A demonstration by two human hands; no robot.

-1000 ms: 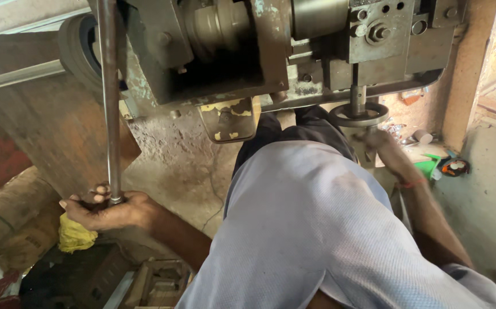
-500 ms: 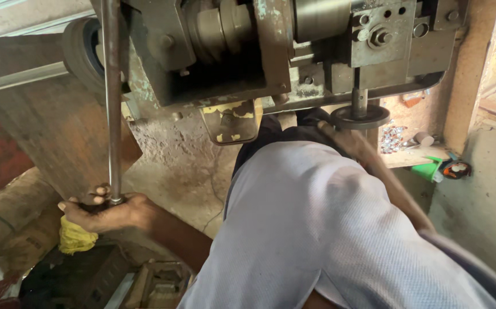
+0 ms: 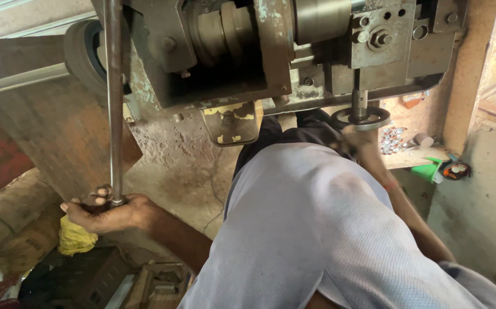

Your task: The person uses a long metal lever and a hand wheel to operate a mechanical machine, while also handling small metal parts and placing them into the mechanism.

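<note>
Gripping the long grey steel lever (image 3: pixel 113 103) with my closed left hand (image 3: pixel 107 213), my right hand (image 3: pixel 358 137) reaches under the round dark metal die (image 3: pixel 360 118), its grip hidden.

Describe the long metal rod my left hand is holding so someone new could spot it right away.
Start at the big grey machine across the top of the view. On its left side the metal rod hangs straight down, its lower end in the left hand. Unlike the short spindle with a round handwheel on the right, it is long, thin and bare.
</note>
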